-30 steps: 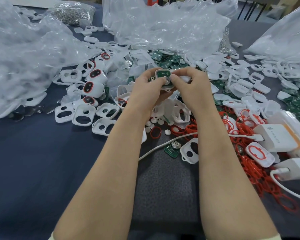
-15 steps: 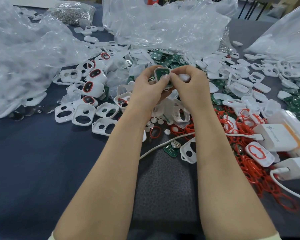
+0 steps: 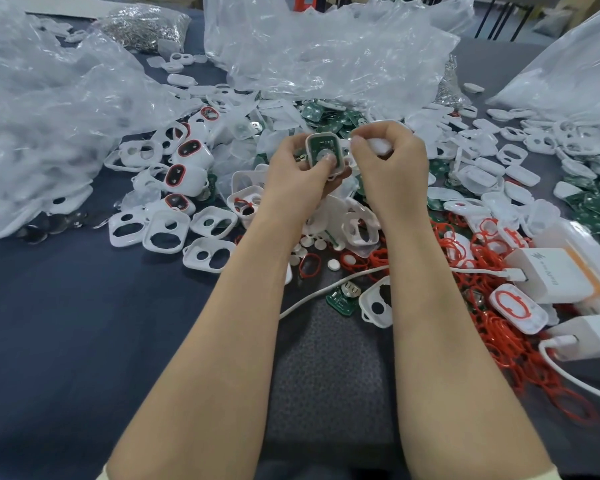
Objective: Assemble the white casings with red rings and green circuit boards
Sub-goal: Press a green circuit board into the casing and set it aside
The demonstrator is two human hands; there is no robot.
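The tabletop (image 3: 66, 323) is covered in dark blue cloth, with a grey textured mat (image 3: 333, 368) at the near edge between the person's forearms. Above the middle of the clutter, the left hand (image 3: 298, 171) grips a white casing (image 3: 309, 148) with a green circuit board (image 3: 321, 147) seated in it, the thumb pressing on the board. Just beside it, the right hand (image 3: 392, 164) pinches a small white part (image 3: 378, 147) in curled fingers.

Empty casings (image 3: 167, 232) lie to the left. Red rings (image 3: 499, 327) are heaped to the right around white chargers (image 3: 551, 278) and a white cable (image 3: 312, 296). Loose green boards (image 3: 329, 117) lie further back. Crumpled clear plastic bags (image 3: 326, 53) ring the far side, and a bag of small metal parts (image 3: 146, 24) sits at the far left. Dark furniture legs (image 3: 499, 19) stand beyond the tabletop.
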